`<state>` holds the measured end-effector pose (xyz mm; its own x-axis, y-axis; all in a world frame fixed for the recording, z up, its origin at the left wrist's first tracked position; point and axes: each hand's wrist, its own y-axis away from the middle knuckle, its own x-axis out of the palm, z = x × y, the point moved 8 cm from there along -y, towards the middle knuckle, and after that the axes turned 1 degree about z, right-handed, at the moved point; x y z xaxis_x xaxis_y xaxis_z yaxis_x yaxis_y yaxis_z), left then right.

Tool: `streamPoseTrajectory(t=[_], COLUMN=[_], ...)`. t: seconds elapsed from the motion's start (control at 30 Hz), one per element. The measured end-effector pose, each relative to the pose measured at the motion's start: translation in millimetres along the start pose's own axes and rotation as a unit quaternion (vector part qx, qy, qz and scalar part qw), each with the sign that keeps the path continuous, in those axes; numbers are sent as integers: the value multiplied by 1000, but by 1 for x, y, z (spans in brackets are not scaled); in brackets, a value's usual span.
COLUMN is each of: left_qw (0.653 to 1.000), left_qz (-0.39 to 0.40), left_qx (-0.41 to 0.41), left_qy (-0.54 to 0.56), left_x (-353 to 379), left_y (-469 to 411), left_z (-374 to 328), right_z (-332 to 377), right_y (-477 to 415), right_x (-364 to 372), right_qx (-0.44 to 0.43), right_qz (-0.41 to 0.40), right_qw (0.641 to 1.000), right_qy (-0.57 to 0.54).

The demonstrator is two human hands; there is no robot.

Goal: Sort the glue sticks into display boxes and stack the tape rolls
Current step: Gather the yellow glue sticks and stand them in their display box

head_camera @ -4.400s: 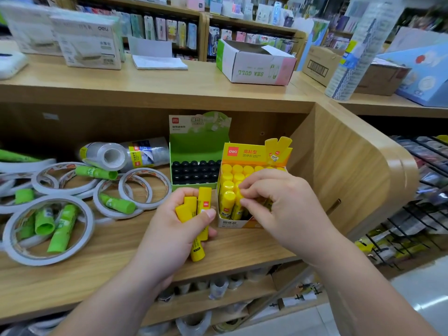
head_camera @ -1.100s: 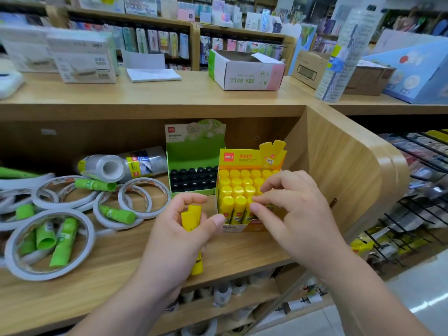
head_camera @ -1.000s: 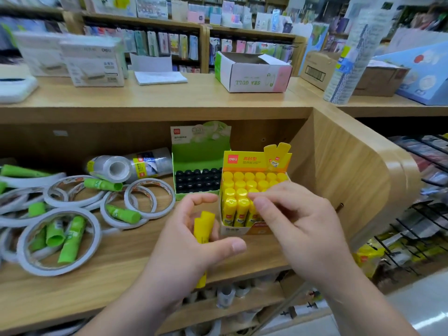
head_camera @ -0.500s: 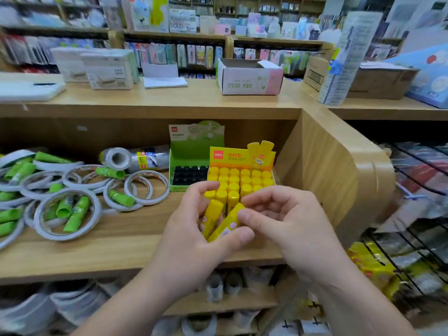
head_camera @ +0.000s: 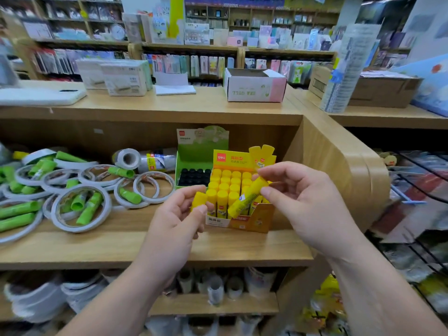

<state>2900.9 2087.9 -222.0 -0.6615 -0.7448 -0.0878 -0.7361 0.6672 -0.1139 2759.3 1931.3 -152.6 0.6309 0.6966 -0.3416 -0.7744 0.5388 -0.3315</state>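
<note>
Just passed across to the right hand (head_camera: 308, 207): one yellow glue stick (head_camera: 247, 198), pinched near its cap betw. thumb and forefinger, fingers (head_camera: 274, 169) curled round it. Held tilted, cap end up by the fingers, lower end down over the front row of the yellow display box (head_camera: 242, 223). Not yet in a slot. Kept back in the left hand (head_camera: 174, 221): a second yellow stick (head_camera: 198, 200), upright, gripped betw. thumb and curled fingers (head_camera: 201, 209), just left of the box front.

Means one stick per hand, so prob. two placements left for this batch. Looks nearly full already, w/ any free slot hidden under the tilted stick, so can't tell exactly where. Needs turning upright before dropping in.

Vs half a sec ago: both sticks together in the left grip then, right fingers only closing on one; now split. Vs approx 4 s back: a small bunch in the left, down to a single one.

Beyond the fingers: green display box (head_camera: 201, 151), black caps showing. Well left of the left fingers, on the same shelf (head_camera: 121, 243): green glue sticks (head_camera: 89, 208) loose among tape rolls (head_camera: 80, 228), unsorted and unstacked; most of the job yet to do.
</note>
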Motion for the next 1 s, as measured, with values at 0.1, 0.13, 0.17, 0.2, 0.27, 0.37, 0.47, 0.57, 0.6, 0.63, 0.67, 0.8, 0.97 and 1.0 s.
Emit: streamPoseTrajectory(t=[0.1,0.13,0.17,0.2,0.27,0.37,0.47,0.57,0.6,0.63,0.67,0.8,0.97,1.0], left_qw=[999,997,994,991,988,988,992,996,997,997,998,995,996,997], left_qz=[8,22,37,49,49,21,9,8,12,12,5,-82,-78,-70], left_qx=[-12,-17,-23,-29,-35,-21,1,28,32,36,40,38,38,34], left_qy=[46,73,99,118,144,154,129,88,76,65,56,48,13,8], left_x=[8,12,15,17,18,14,16,19,21,21,20,-1,-4,-4], left_y=[2,3,5,7,8,6,5,5,5,4,3,-5,-14,-15], left_z=[-2,-3,-5,-5,-5,-6,-11,-16,-18,-17,-16,-5,13,17], right_z=[3,4,5,6,7,3,-2,-4,-4,-3,-3,3,5,3], right_y=[-1,-1,-1,-1,-1,-2,-4,-6,-8,-9,-10,-14,-18,-18], right_x=[5,7,9,10,14,13,8,8,8,8,6,-9,-15,-12], right_qx=[-11,-18,-25,-31,-37,-26,-9,3,1,-3,-8,-25,-62,-69], right_qz=[21,25,29,33,44,26,-39,-60,-58,-56,-57,-86,-98,-92], right_qw=[998,996,995,994,993,993,990,987,989,992,995,996,987,985], right_qy=[-62,-79,-90,-97,-105,-111,-136,-152,-136,-111,-84,-12,113,132])
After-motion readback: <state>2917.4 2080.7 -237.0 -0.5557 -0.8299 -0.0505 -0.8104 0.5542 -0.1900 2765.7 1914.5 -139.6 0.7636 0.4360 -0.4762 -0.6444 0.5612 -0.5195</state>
